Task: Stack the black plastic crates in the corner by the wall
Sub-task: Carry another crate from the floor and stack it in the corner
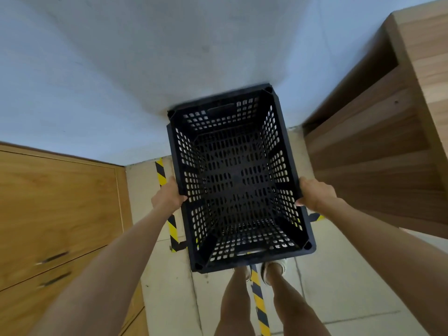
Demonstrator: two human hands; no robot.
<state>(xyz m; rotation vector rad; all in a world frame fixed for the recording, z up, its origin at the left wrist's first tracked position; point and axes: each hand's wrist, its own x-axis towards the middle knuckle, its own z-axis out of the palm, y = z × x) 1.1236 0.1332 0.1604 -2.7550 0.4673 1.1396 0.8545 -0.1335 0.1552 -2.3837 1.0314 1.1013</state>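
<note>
I look straight down into an open-topped black plastic crate [237, 180] with perforated walls and floor. My left hand [168, 194] grips the rim of its left long side and my right hand [315, 194] grips the rim of its right long side. The crate's far short end lies close against the pale wall [145, 69]. Its near end hangs above my feet. I cannot tell whether another crate sits under it; the crate hides what is below.
A wooden cabinet [55, 214] with dark handles stands on the left. A wooden shelf unit [388, 141] stands on the right. Yellow-and-black hazard tape [258, 301] runs along the tiled floor [339, 287] between my legs and beside the crate.
</note>
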